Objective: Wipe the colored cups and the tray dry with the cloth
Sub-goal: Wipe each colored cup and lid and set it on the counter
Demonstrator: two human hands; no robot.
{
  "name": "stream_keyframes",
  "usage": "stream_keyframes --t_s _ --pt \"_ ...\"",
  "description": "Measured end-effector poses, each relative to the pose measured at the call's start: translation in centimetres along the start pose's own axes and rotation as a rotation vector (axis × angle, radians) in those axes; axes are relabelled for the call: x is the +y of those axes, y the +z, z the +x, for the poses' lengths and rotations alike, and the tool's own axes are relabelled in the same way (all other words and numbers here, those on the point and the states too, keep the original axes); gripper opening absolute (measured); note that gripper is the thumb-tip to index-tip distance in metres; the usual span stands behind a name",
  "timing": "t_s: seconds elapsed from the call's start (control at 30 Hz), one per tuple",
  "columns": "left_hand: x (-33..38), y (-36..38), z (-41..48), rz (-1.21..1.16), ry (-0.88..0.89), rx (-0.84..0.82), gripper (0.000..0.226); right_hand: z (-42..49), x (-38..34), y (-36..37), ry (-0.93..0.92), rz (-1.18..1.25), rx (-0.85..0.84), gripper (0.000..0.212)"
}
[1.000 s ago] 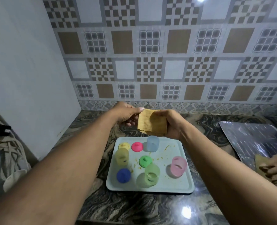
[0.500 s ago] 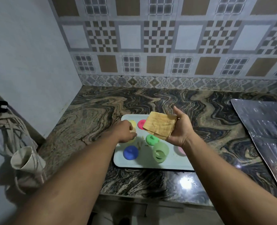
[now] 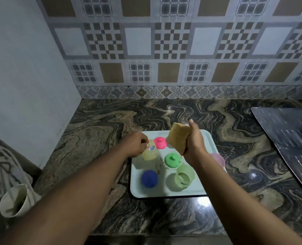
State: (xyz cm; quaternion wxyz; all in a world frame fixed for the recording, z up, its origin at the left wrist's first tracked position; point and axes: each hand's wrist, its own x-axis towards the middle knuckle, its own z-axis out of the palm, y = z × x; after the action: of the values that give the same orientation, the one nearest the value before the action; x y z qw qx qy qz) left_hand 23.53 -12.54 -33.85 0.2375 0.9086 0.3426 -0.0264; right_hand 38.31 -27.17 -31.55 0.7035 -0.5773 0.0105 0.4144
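Step in hand looks like picking a cup to dry; no wiping yet. Left hand has its fingers curled on the rim of the pale yellow translucent plastic cup, which stands far-left on the pale blue rectangular plastic tray. Right hand grips the folded tan cloth above the tray, near the cup, not touching it. Next move probably: lift the cup and bring the cloth onto it.

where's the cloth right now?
Head view: the folded yellow cloth is gripped in the right hand, held up over the far right part of the tray, just right of the bright pink cup.
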Motion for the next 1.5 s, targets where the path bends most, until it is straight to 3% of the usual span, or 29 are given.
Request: stream_keyframes --t_s 0.1,0.23,0.3,0.47,0.6,0.7,0.8,0.97,1.07,1.17,1.23,1.3,1.4,1.43,1.5 --pt "1.1 -3.2 1.3 -0.147 0.063 0.006 0.012 -0.9 1.0 3.2 -0.267 -0.32 0.032 0.065" --pt "2.3 -5.9 2.5 -0.247 0.172 0.011 0.021 -1.1 2.6 7.0 -0.359 -0.499 -0.092 0.086" --pt "2.0 -7.0 3.0 -0.34 0.21 0.004 0.018 -1.1 2.1 7.9 -0.353 -0.446 -0.106 0.089" --pt "1.2 -8.3 3.5 -0.522 0.265 -0.045 0.018 0.3 1.0 8.4 -0.162 -0.25 -0.072 0.054" --pt "1.2 -8.9 3.8 -0.604 0.31 -0.126 0.022 0.6 0.8 7.7 0.17 0.0 -0.205 0.058" --pt "1.1 -9.4 4.1 -0.66 0.326 -0.157 0.024 0.4 1.0 7.5 0.263 0.147 -0.312 0.059" --pt "1.2 -9.7 4.7 -0.651 0.305 -0.176 0.023 1.0 0.7 7.5 0.238 0.186 -0.268 0.056" --pt "3.6 -10.8 5.1 -0.614 0.304 -0.198 0.017 2.3 -1.3 8.2 -0.065 -0.037 -0.003 0.036" --pt "4.4 -11.1 5.8 -0.561 0.379 -0.162 0.013 2.2 -1.1 8.2 0.053 0.106 -0.157 0.037" --pt "4.4 -10.9 5.8 -0.709 0.389 -0.213 0.027 1.3 -1.0 7.5 0.237 0.295 -0.349 0.04" --pt "4.2 -10.6 5.9 -0.739 0.367 -0.228 0.026 1.8 -1.4 7.1 0.223 0.281 -0.323 0.039" --pt "4.0 -10.8 6.5 -0.64 0.346 -0.212 0.016 2.7 -2.0 7.0 0.077 0.14 -0.161 0.035" --pt "4.3 -11.9 7.0 -0.496 0.348 -0.228 0.025 3.9 -2.6 7.3 -0.148 -0.07 0.054 0.033" --pt "4.5 -12.3 7.1 -0.489 0.371 -0.232 0.024 3.9 -2.5 7.7 -0.168 -0.067 0.059 0.033" --pt "4.5 -12.5 7.2 -0.533 0.414 -0.241 0.021 3.6 -2.2 8.2 -0.024 0.079 -0.107 0.034"
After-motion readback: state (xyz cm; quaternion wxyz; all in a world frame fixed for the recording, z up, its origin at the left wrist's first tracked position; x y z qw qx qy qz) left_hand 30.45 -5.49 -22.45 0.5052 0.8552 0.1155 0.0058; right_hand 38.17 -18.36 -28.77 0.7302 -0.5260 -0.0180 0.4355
